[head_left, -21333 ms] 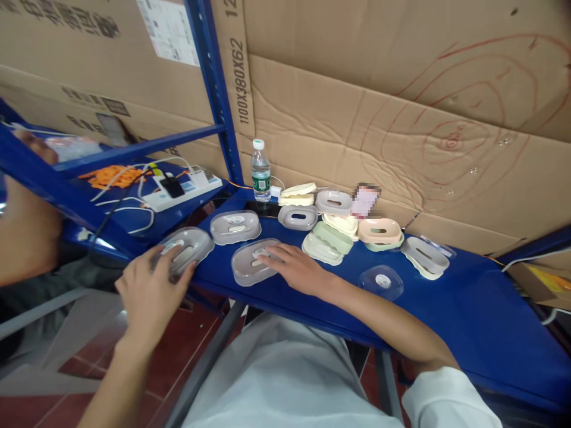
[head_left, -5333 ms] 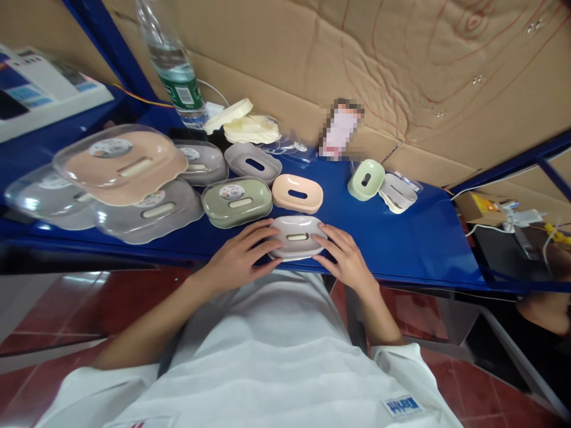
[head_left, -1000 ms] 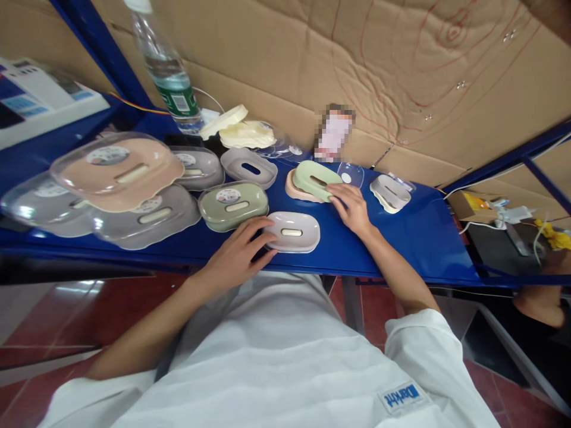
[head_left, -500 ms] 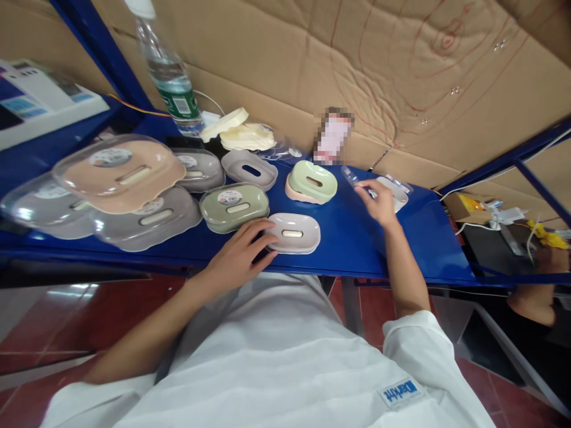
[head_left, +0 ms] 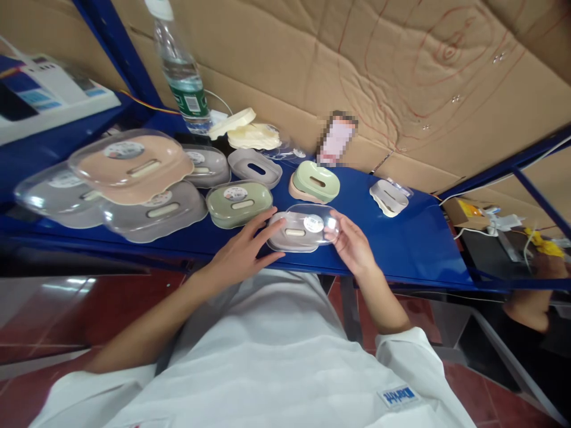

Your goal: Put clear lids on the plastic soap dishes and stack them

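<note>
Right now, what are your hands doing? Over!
Right hand: gripping clear lid, partly over grey dish. Left hand: open, at its left end. Green covered dish close by.

Desk (head_left: 410, 244): painted metal look, smooth, glossy blue. Clear cover (head_left: 322, 222): thin transparent plastic, shiny, bright glints. Grey dish (head_left: 292, 241) under it: smooth opaque plastic, soft sheen. 2 stacked dishes (head_left: 317, 181), green on peach: smooth plastic, light gloss. Bottle (head_left: 181, 74): clear plastic, glossy. Backing sheet (head_left: 276, 53): brown cardboard, matt, wrinkled. Shirt (head_left: 250, 356): white cloth, matt, softly creased. Floor tiles (head_left: 107, 315): smooth, glossy red.
</note>
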`<state>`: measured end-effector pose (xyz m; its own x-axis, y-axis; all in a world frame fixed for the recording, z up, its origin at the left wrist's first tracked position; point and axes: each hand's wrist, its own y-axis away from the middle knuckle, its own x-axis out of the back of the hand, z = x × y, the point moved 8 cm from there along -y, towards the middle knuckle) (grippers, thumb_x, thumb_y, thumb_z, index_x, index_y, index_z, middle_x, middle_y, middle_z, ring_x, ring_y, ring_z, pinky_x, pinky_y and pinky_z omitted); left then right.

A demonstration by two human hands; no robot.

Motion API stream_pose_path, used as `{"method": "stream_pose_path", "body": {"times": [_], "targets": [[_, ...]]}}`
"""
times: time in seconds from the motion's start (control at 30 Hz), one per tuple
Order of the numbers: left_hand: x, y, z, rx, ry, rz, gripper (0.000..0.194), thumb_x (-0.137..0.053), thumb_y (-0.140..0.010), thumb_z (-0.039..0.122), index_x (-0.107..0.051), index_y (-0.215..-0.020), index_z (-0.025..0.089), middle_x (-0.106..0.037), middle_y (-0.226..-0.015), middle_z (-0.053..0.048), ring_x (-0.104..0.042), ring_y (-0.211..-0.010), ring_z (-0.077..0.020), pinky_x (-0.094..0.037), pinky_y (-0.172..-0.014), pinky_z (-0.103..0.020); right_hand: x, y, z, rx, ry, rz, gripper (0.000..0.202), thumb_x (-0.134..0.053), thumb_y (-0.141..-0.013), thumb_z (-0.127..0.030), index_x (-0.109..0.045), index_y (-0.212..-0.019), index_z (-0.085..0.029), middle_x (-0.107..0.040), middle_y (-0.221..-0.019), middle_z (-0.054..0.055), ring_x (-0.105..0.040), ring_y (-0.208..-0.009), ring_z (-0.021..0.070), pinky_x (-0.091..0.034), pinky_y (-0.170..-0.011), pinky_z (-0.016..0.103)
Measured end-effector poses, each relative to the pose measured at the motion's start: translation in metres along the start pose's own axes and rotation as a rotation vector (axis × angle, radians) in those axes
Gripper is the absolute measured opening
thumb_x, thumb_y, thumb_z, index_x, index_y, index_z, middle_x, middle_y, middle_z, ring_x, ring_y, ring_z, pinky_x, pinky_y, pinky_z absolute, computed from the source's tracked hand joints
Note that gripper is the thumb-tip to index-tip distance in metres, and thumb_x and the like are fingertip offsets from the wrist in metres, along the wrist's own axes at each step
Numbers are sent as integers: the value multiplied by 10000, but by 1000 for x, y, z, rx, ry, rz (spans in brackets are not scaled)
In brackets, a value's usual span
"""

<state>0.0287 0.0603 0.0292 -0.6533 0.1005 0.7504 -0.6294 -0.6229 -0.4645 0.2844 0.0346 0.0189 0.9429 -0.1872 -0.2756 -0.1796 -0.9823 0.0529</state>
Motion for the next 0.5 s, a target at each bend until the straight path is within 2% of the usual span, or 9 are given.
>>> {"method": "stream_pose_path", "body": {"times": [0.1, 0.17, 0.27, 0.37, 0.43, 0.5], "targets": [[-2, 0, -2, 17, -1, -20, 560, -605, -1090, 434, -469, -1612, 283, -397, -1714, -144, -538, -1516, -313, -519, -1235, -486, 6, -7, 0, 103, 199, 48, 479, -808, -941, -578, -741, -1322, -294, -766, -1227, 43, -728, -1115, 204, -637, -987, 350], [-2, 0, -1, 14, -1, -13, 514, -597, -1093, 426, -510, -1575, 269, -415, -1698, -146, -526, -1524, -316, -519, -1236, -486, 6, -9, -3, 170, 407, 14, 563, -793, -941, -611, -687, -1413, -321, -673, -1461, 64, -670, -1266, 235, -585, -1106, 412], [-1, -1, -2, 26, 14, -5, 493, -592, -1093, 416, -516, -1560, 276, -444, -1672, -142, -544, -1505, -315, -533, -1225, -490, -9, -11, -6, 256, 703, -149, 578, -658, -1018, -670, -648, -1478, -321, -570, -1586, 105, -585, -1421, 276, -532, -1183, 472], [-1, -1, -3, 22, 35, 20, 485, -607, -1083, 397, -524, -1550, 296, -471, -1629, -139, -599, -1443, -309, -540, -1217, -501, -33, -7, -16, 415, 947, -334, 573, -524, -1103, -625, -573, -1574, -304, -500, -1651, 131, -440, -1572, 294, -421, -1283, 526], [1, 0, -4, 11, 37, 64, 504, -636, -1070, 391, -523, -1550, 286, -497, -1573, -151, -629, -1402, -308, -545, -1210, -508, -47, -5, -21, 536, 1091, -454, 614, -545, -1102, -601, -500, -1639, -305, -448, -1694, 136, -390, -1603, 313, -359, -1318, 558], [2, 2, -5, 11, 30, 104, 542, -667, -1055, 391, -513, -1560, 267, -518, -1519, -162, -651, -1365, -309, -550, -1201, -517, -53, -6, -23, 640, 1195, -528, 650, -582, -1083, -605, -483, -1655, -314, -456, -1686, 138, -403, -1591, 334, -365, -1311, 572]]}}
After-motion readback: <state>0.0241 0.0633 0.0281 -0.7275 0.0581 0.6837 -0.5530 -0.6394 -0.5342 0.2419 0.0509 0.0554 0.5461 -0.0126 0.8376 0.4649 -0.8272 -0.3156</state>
